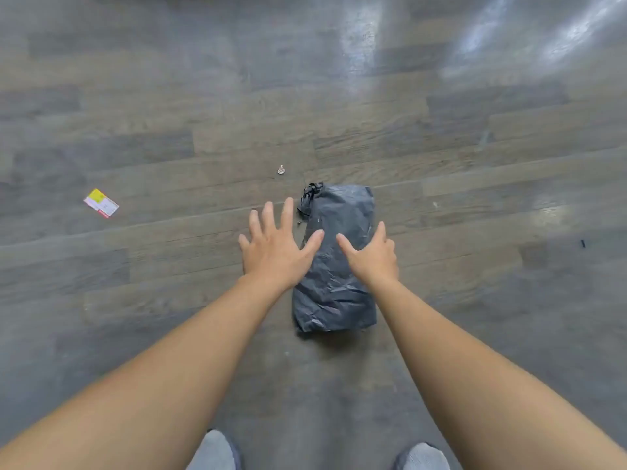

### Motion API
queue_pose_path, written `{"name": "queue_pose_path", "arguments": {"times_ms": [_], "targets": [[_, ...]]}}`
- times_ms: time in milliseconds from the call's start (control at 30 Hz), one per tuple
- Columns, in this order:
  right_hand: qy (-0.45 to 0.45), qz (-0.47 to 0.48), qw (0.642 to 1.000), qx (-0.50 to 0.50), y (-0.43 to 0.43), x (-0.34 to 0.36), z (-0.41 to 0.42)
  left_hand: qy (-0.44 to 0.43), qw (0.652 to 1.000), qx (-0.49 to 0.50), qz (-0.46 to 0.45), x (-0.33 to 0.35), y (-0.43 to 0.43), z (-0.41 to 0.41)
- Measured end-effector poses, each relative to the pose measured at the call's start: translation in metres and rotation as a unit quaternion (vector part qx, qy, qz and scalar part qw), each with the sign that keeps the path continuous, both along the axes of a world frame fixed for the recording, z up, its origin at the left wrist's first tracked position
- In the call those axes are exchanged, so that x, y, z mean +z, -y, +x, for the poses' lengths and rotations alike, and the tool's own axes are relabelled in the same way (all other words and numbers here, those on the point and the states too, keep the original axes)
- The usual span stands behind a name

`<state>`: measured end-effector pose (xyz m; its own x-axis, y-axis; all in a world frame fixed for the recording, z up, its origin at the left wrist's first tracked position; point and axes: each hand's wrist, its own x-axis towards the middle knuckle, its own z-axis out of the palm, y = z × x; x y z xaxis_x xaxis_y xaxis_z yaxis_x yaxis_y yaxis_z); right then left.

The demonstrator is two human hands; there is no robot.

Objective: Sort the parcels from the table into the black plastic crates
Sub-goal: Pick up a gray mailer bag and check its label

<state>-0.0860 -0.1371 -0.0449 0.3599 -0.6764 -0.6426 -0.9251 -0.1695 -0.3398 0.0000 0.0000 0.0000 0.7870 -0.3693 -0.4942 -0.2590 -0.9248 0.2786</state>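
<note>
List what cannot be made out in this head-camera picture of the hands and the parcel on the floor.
All in the head view:
Contact: whether the left hand or right hand touches the grey parcel; the hands themselves cover that spot.
Print on the yellow-and-white card: too small, blurred.
Black speck at right: too small to identify.
Shoes: cut off by the bottom edge.

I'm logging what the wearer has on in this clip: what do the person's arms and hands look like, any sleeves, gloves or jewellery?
The left forearm and right forearm are bare as far as the picture shows, with no sleeve in view. The left hand and right hand wear no gloves. No watch, bracelet or ring shows on the sides facing the camera.
</note>
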Motion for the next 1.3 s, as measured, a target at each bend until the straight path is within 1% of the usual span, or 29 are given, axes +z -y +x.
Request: {"name": "queue_pose_path", "arguments": {"times_ms": [133,267,333,367,467,567,667,800,967,1133,1300], "targets": [[-0.018,-0.022,0.999,-0.023,-0.009,-0.035,0.015,0.007,1.0,-0.013,0.023,-0.033,-0.001,0.007],[-0.063,-0.067,0.995,-0.046,-0.017,-0.059,0.024,0.015,0.999,-0.022,0.029,-0.052,-0.006,0.011],[-0.063,-0.06,0.994,-0.071,-0.016,-0.065,0.027,0.016,0.999,-0.023,0.032,-0.055,-0.011,0.012],[-0.047,-0.044,0.994,-0.083,-0.014,-0.067,0.029,0.017,0.999,-0.023,0.034,-0.054,-0.014,0.012],[0.054,0.01,0.992,-0.113,-0.01,-0.057,0.03,0.012,0.999,-0.021,0.047,-0.041,-0.024,0.014],[0.102,0.019,0.99,-0.096,-0.007,-0.016,0.027,0.008,0.998,-0.016,0.061,-0.001,-0.032,0.014],[0.158,0.05,0.983,-0.074,0.0,0.052,0.02,0.011,0.998,-0.017,0.063,0.063,-0.032,0.013],[0.207,0.06,0.975,-0.045,0.02,0.178,0.01,0.036,0.998,-0.021,0.045,0.179,-0.013,0.016],[0.258,0.033,0.964,-0.059,0.061,0.37,-0.005,0.067,0.997,-0.031,0.007,0.358,0.027,0.021],[0.304,0.002,0.949,-0.082,0.105,0.563,-0.021,0.112,0.991,-0.053,-0.047,0.536,0.07,0.001],[0.374,-0.041,0.923,-0.082,0.152,0.712,-0.047,0.163,0.98,-0.073,-0.085,0.675,0.117,-0.028]]}}
